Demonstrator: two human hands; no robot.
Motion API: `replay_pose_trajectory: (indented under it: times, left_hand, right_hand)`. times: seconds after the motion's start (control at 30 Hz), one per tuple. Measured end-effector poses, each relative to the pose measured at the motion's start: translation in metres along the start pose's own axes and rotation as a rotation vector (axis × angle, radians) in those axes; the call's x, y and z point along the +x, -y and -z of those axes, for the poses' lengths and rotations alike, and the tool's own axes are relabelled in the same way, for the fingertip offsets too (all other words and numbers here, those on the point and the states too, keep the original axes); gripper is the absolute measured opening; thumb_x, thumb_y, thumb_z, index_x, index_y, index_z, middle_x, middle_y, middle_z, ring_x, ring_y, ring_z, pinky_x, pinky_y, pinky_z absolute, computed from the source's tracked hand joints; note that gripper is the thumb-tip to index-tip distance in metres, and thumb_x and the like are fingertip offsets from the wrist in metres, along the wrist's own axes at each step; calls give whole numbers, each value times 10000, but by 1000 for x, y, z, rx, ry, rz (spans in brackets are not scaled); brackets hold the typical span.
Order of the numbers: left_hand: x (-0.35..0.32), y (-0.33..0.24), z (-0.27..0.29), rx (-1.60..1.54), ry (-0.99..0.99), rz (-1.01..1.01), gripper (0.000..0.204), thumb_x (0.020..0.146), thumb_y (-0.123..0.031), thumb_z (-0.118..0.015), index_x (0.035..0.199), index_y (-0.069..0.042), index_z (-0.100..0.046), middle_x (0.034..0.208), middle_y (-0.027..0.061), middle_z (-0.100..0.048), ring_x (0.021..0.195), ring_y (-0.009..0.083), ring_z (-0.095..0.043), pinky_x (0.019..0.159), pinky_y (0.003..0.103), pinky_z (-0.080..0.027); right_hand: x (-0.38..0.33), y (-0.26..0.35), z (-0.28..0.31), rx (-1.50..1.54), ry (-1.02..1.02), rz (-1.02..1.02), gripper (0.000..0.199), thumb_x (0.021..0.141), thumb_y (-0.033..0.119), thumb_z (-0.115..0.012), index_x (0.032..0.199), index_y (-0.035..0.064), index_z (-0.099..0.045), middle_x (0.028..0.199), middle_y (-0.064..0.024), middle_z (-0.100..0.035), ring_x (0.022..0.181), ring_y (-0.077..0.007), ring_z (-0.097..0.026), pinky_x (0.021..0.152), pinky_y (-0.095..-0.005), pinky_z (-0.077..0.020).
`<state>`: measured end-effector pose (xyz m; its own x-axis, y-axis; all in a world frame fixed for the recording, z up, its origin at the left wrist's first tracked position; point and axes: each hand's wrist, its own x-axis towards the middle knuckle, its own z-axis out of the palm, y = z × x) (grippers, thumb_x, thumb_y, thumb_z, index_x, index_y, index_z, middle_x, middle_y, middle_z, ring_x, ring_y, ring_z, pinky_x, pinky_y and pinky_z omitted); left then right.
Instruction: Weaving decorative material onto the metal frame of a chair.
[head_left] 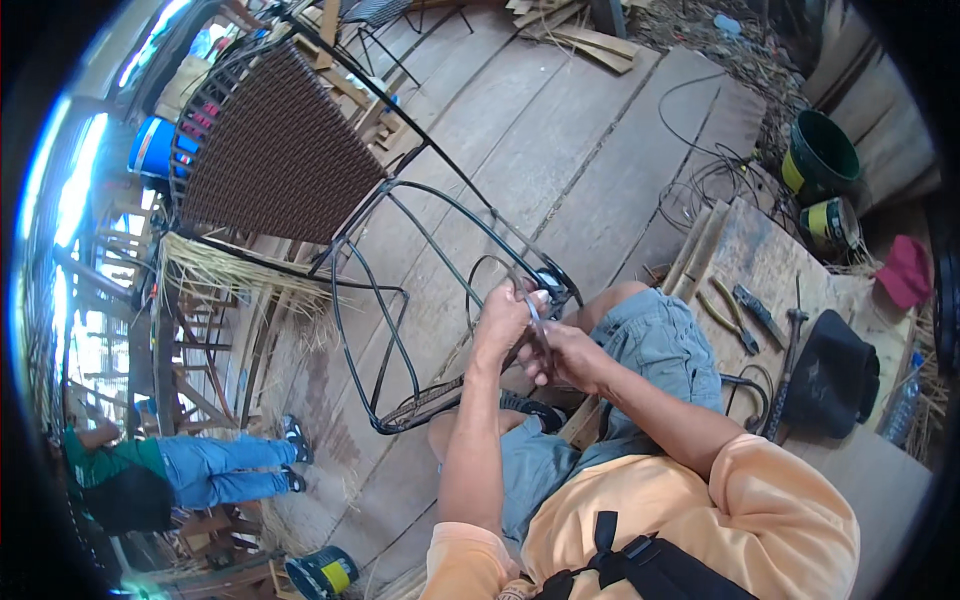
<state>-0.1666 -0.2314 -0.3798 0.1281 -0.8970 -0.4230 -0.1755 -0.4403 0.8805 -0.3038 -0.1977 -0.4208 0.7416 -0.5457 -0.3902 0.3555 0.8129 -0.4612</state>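
A chair with a black metal frame (345,325) lies tipped in front of me, its near end reaching my lap. One panel of it is woven in dark brown strands (285,150); the near part shows bare bars. My left hand (503,318) is closed by the frame's near right corner, pinching a thin brownish weaving strand (490,258) that loops up above the fingers. Just right of it and slightly lower, my right hand (566,356) has its fingers curled round the same strand. Where exactly the strand meets the bar is hidden by my fingers.
Right of me a wooden board (745,265) carries pliers (728,318), a second hand tool (760,312) and a black cap-like item (828,375). Buckets (822,155) and coiled strand (725,180) lie beyond. Another person (190,470) stands at left; a bucket (322,574) is near.
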Motion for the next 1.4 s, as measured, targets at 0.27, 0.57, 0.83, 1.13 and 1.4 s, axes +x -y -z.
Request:
replay_pose_trajectory:
  times: [0.27,0.57,0.83,1.13,1.4]
  left_hand:
    - [2,20,4,419,-134,-246,198,835,-107,-570,970,39,-558,784,78,-611,693,119,-566,605,258,-453]
    - [-15,0,-2,-43,-183,-174,344,946,-197,-458,1215,18,-470,969,85,-604,777,132,-573,574,262,-481]
    - [-12,21,0,121,-246,-333,274,922,-128,-443,1122,21,-556,938,131,-650,908,164,-607,799,287,-471]
    - [6,37,2,-10,-68,-340,334,851,-34,-503,1170,64,-495,1034,98,-591,941,150,-568,767,254,-486]
    - [-3,24,3,52,-58,-353,266,854,-98,-529,1090,20,-563,923,52,-601,785,109,-561,668,254,-475]
  right_hand:
    - [10,-14,8,-178,-180,96,213,912,271,-506,814,97,-582,677,8,-537,543,-93,-482,467,-227,-384]
    - [-35,40,14,-505,-393,363,234,858,210,-523,681,61,-562,548,15,-443,420,-83,-375,375,-253,-266]
    - [-74,41,19,-495,-427,83,225,894,281,-524,821,73,-568,494,49,-358,376,-63,-289,354,-226,-212]
    - [-154,68,1,-631,-400,186,180,888,221,-528,913,50,-576,551,67,-329,417,-52,-295,388,-215,-242]
    - [-270,138,-9,-7,-201,882,249,955,200,-434,1167,72,-416,657,20,-401,428,-76,-404,289,-205,-281]
